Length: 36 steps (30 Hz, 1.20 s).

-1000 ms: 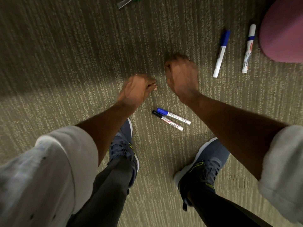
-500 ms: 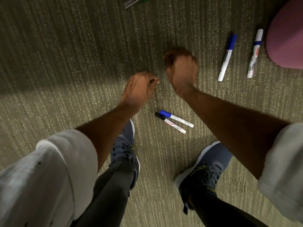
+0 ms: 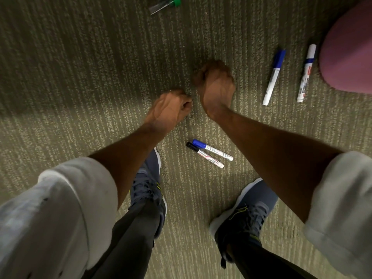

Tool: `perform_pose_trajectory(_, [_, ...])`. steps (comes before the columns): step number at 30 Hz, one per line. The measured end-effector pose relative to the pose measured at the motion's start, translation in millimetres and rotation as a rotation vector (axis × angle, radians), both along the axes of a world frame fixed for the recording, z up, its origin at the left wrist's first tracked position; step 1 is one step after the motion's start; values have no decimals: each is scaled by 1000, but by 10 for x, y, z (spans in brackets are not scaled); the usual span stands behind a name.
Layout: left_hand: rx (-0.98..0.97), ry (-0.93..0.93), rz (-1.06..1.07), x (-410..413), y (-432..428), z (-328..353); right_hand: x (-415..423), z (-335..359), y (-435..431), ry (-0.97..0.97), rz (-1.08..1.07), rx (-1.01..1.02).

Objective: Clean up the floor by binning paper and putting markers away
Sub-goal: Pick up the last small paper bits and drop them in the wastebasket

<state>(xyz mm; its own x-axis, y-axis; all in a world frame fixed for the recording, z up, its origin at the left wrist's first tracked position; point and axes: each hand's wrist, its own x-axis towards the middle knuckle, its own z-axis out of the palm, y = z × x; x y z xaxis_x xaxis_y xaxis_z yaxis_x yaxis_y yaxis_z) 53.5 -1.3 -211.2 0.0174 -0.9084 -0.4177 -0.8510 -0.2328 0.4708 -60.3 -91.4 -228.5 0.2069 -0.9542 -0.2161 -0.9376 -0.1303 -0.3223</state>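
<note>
Two markers lie side by side on the carpet between my feet: a blue-capped marker (image 3: 212, 149) and a black-capped marker (image 3: 204, 155). Further right lie another blue-capped marker (image 3: 273, 77) and a white marker with a blue band (image 3: 306, 73). A green-capped marker (image 3: 164, 5) lies at the top edge. My left hand (image 3: 168, 109) hangs above the carpet with its fingers curled in. My right hand (image 3: 216, 83) is beside it, closed into a fist. Nothing shows in either hand. No paper is in view.
A round pink cushion or seat (image 3: 350, 51) stands at the far right, close to the banded marker. My two grey shoes (image 3: 149, 190) (image 3: 247, 216) stand on the ribbed olive carpet (image 3: 80, 77) just below the paired markers.
Both hands stay closed and near each other; the right hand has shifted slightly up and forward. The view has drifted a little, so the markers sit a bit lower in frame.
</note>
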Motion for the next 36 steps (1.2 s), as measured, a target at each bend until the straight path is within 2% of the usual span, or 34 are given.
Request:
perform_pose_trajectory(4, [91,78,111,-40,-35,72,-411,113,8,-35,-59,142])
perform_pose_trajectory(7, [158,157,293,-38,35,115,-810,455,173,-119,-56,174])
perform_pose_trajectory(10, [153,213,419,-85,120,293,-1130,780,270,-112,-59,172])
perform_pose_trajectory(17, [160,364,379,-424,-98,1171,-1380,1536,227,-182,-124,130])
perform_pose_trajectory(21, [50,387,419,-877,-578,1711,-1444,2056,45,-276,-179,62])
perform_pose_trajectory(27, [-67,594,362,-1698,-1485,2513,-1968,2827,-453,-310,-265,-122])
perform_pose_trajectory(33, [-196,581,205,-2401,-2210,3071,-2765,3336,-989,-302,-374,-161])
perform_pose_trajectory(36, [-125,545,162,-2617,-2367,3168,-3037,3535,-1145,-250,-330,-111])
